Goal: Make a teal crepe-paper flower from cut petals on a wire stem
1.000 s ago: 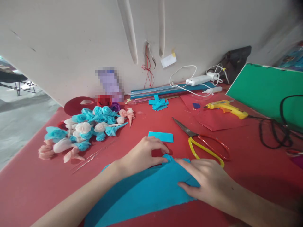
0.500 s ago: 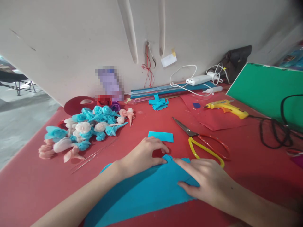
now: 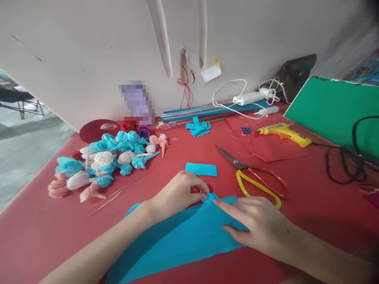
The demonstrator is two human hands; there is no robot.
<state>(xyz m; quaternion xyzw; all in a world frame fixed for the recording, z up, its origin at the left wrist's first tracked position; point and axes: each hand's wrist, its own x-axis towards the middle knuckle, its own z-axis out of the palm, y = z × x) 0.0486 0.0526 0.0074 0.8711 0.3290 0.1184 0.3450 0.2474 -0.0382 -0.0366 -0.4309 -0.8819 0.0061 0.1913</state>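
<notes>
A large sheet of blue crepe paper point(image 3: 177, 240) lies across the near part of the red table, its upper edge bunched into a small fold. My left hand point(image 3: 180, 193) pinches that bunched edge between thumb and fingertips. On the sheet's right part rests my right hand point(image 3: 254, 217), index finger stretched out to the fold and thumb spread apart below it. Beyond the hands lies a small blue paper rectangle point(image 3: 201, 169). Scissors point(image 3: 239, 165) with one red and one yellow handle lie partly behind my right hand.
Blue, white and pink paper flowers point(image 3: 106, 157) are heaped at left beside thin clear sticks point(image 3: 115, 195). A yellow glue gun point(image 3: 284, 133) with a black cord lies at right, near a green board point(image 3: 334, 114). Blue paper strips point(image 3: 198, 127) and a white power strip point(image 3: 250, 98) sit farther back.
The bunched edge between my hands stands slightly higher and fuller. My left fingertips have closed a little at the fold; the right hand has barely shifted.
</notes>
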